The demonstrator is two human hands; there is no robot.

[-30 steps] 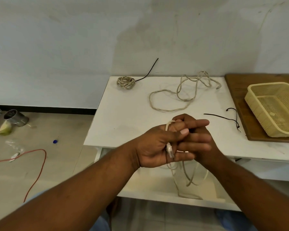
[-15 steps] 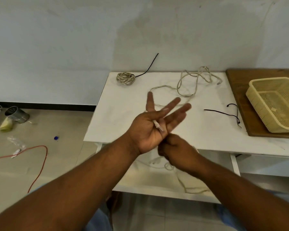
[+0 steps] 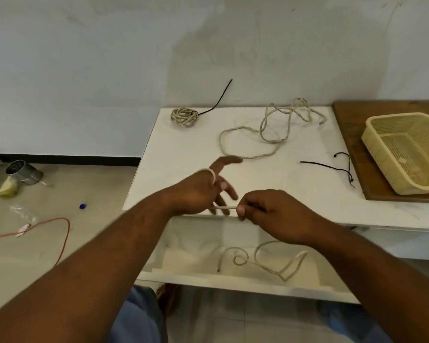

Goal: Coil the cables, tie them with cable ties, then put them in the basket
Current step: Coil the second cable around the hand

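L hand (image 3: 203,191): fingers spread, not gripping; cable (image 3: 224,207) looped over index knuckle.
R hand (image 3: 265,214): pinches cable just right of L palm.
axis: taut bit runs left-right between hands; R hand nearer the slack, so next wrap prob its job.
slack: hangs to lower shelf (image 3: 196,277), below counter (image 3: 183,149).
basket (image 3: 379,160): far right, well apart.
hidden: cable path behind L fingers is blurred, can't tell wrap count.
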